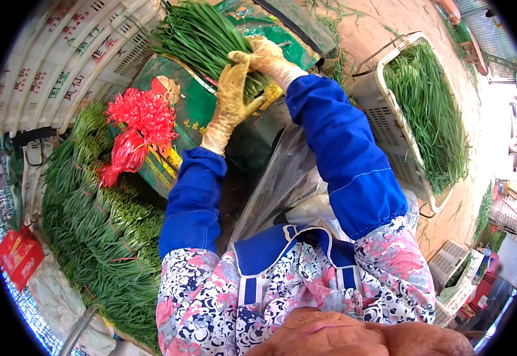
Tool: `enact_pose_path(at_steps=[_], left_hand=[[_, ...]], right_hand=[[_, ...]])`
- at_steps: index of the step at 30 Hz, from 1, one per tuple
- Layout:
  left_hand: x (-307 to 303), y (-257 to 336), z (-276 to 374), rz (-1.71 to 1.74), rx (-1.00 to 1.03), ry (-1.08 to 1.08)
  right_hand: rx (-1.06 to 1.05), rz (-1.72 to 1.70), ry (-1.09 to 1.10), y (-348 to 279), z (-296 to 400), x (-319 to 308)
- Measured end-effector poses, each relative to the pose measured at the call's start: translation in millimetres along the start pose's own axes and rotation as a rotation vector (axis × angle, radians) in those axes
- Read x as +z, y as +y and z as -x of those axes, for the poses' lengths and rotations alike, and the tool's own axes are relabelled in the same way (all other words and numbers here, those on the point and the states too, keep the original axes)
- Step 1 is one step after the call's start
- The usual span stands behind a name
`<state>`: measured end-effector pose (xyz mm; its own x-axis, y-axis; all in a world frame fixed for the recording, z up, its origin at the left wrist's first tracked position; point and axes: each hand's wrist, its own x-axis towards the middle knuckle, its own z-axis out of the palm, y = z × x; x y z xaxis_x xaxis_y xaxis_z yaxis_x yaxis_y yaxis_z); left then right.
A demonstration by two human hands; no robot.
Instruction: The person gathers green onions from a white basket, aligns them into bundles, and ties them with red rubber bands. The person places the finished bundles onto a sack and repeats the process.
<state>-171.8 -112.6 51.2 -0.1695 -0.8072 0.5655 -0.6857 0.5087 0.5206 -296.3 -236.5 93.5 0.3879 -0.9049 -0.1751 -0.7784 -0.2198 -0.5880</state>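
My left hand (231,95), in a stained yellowish glove, lies against the stem end of a loose bunch of garlic chives (202,35). Its fingers are straight and its thumb stands apart. From the other side, my right hand (267,58), gloved alike, touches the same stems with bent fingers; its grip on them is partly hidden. The bunch rests on a green printed sheet (191,104), leaves pointing up and left. Left of my left hand, a bundle of red plastic ties (140,120) sits on the sheet, its strips fanned out at the top.
Tied bunches of chives (102,222) are heaped at my left. Nested white plastic crates (76,58) bearing writing stand upper left. A white crate (385,111) full of loose chives is at my right. Clear plastic film (276,164) covers my lap. Scraps litter the floor (360,22).
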Motion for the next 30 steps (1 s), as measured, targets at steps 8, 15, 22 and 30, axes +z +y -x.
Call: enact_pose_path(at_steps=[8, 15, 22, 30], left_hand=[[3.8, 17.4, -31.8, -0.013, 0.149, -0.033], [-48.2, 24.6, -14.0, -0.069, -0.063, 0.004], [-3.5, 171.5, -123.5, 0.171, 0.241, -0.149], [228.2, 326.3, -240.7, 0.207, 0.932, -0.540]], right_hand=[[-0.211, -0.283, 0.221, 91.8, 77.2, -24.5], [-0.043, -0.178, 0.235, 176.3, 282.1, -72.9], [0.072, -0.817, 1.439, 275.9, 422.3, -175.1], [0.431, -1.253, 1.625, 380.0, 396.7, -205.4]])
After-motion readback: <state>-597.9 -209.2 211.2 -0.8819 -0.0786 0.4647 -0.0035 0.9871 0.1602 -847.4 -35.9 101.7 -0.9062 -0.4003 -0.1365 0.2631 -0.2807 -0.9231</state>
